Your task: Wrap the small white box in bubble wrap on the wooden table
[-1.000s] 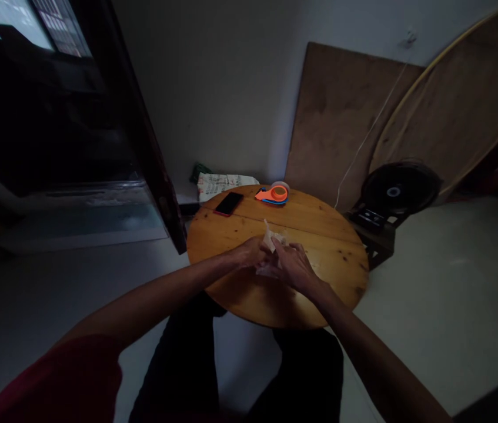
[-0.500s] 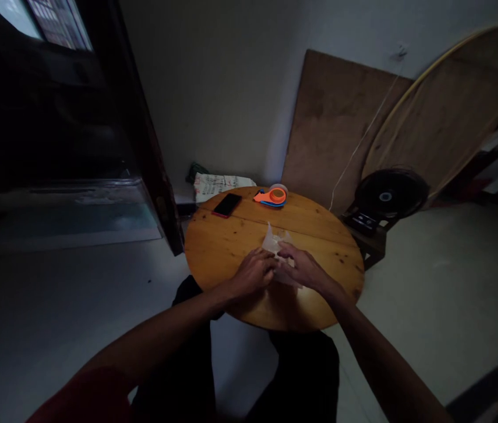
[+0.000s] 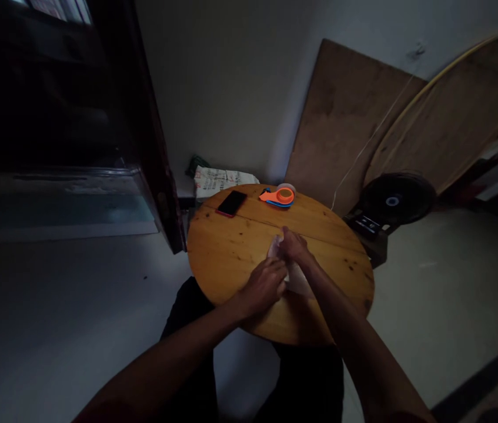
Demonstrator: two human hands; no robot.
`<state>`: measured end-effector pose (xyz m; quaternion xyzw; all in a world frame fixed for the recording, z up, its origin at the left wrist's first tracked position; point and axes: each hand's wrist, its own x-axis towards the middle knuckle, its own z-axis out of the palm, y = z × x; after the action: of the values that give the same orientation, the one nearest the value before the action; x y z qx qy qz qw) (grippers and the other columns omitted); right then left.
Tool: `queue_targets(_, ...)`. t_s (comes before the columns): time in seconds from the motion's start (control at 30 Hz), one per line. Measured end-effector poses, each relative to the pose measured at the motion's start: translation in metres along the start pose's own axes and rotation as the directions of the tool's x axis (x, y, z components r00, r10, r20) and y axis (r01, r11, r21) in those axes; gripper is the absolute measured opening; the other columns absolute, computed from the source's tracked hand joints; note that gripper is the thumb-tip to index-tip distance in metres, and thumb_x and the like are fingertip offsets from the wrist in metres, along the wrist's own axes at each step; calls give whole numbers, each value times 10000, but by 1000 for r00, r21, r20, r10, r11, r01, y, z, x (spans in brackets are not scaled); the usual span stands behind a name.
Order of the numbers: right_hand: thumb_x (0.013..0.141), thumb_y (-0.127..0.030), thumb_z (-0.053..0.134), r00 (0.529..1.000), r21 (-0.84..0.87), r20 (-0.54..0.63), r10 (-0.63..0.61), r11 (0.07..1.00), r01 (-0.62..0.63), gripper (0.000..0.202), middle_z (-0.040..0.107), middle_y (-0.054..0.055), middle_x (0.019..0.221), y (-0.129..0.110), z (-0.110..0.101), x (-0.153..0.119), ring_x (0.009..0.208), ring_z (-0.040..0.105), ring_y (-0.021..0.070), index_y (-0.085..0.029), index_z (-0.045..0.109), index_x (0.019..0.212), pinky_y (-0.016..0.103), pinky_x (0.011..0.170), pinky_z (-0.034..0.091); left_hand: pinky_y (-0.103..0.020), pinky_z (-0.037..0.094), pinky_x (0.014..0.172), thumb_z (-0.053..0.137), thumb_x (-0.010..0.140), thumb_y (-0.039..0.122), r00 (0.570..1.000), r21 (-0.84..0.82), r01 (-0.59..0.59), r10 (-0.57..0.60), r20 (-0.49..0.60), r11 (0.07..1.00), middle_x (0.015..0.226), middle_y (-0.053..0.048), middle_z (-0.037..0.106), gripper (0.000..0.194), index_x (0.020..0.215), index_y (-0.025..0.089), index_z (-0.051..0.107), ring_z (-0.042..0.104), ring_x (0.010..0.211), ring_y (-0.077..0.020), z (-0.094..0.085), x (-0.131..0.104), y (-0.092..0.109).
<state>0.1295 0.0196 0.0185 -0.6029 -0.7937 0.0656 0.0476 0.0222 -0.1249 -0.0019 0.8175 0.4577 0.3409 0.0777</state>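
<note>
A whitish, translucent sheet of wrapping (image 3: pixel 300 282) lies on the round wooden table (image 3: pixel 217 258), partly covered by both hands. My left hand (image 3: pixel 267 283) is closed on its near left side, with the fingers curled under. Farther from me, my right hand (image 3: pixel 293 244) grips the sheet's upper part, thumb and fingers pressed together. Whether something is wrapped inside cannot be made out. Beyond the hands sits an orange and blue tape dispenser (image 3: pixel 278 196).
A dark phone with a red edge (image 3: pixel 231 203) lies at the table's far left. Behind the table are a printed white sack (image 3: pixel 222 179) and a leaning wooden board (image 3: pixel 346 117). A black fan-like appliance (image 3: pixel 396 200) stands at the right, a dark door frame (image 3: pixel 151 117) at the left.
My right hand has moved up to the sheet's far part and closed on it. My left hand has come slightly nearer to me. The sheet's raised far corners are now gathered down.
</note>
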Motion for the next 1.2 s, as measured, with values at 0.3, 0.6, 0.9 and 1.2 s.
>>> queue_targets(0.3,846,-313,550,978,191,-200,-52,977,91,240,705,49,941,41,-39,-58,828,635,166,-196,627,1041,240,698,424,-338,436,920,499,809,101,994,15,17,-19,112,1000,930,-49,642,114,751,186,550,557,941,-201,-7,5,-1)
queue_targets(0.6,774,-472,585,986,516,-29,162,848,-124,441,673,67,793,82,15,-137,686,613,176,-146,597,1071,261,599,443,-326,423,924,499,812,111,984,47,35,-43,172,998,985,-55,647,118,739,189,550,525,1047,-210,-10,7,2)
queue_targets(0.9,698,-345,555,968,822,-144,206,569,1,439,532,-46,629,55,17,-128,549,500,120,-140,538,1086,224,496,400,-377,382,860,553,803,162,987,163,8,-35,160,987,903,-47,658,72,752,199,589,480,942,-232,-14,8,5)
queue_targets(1.2,677,-368,571,981,838,-135,142,545,37,482,569,-31,636,17,6,-107,547,525,122,-133,556,1097,235,505,427,-336,384,813,527,837,172,988,-6,-5,6,153,1000,862,-30,682,154,765,206,659,494,840,-202,-18,11,-2)
